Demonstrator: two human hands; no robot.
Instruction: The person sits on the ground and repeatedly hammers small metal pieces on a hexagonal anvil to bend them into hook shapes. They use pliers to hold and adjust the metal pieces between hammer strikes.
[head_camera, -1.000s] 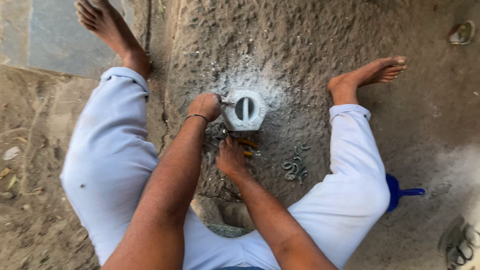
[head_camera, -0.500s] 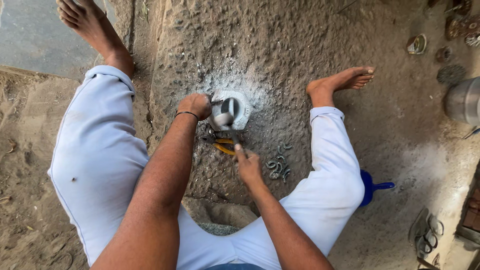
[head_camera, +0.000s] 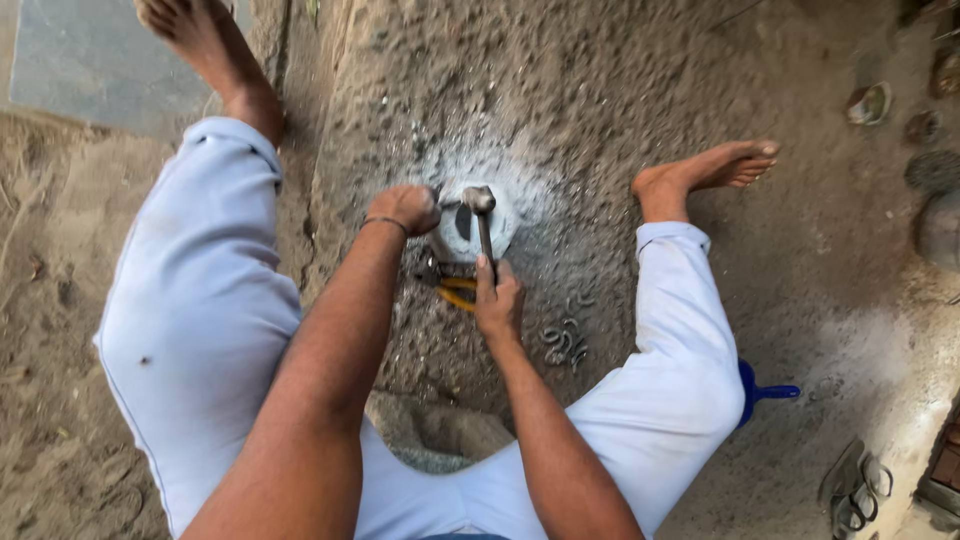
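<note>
Right hand (head_camera: 497, 300) wrapped round a hammer (head_camera: 481, 215) handle, head poised over the pale round block (head_camera: 500, 235) set in the sandy ground (head_camera: 600, 90).
Left hand (head_camera: 405, 208) curled shut against the block's left edge, seemingly steadying it; contents not discernible. Yellow-handled pliers (head_camera: 450, 290) just below the block, small metal rings (head_camera: 562, 338) beside the right wrist; bare feet well apart on both sides, blue scoop (head_camera: 765, 392) behind the right knee.

The left hand (head_camera: 405, 208) hides whatever its fingers pinch. The round grey block (head_camera: 478, 222) is partly covered by the hammer (head_camera: 482, 215). Small metal pieces (head_camera: 563, 338) are too small to identify.
</note>
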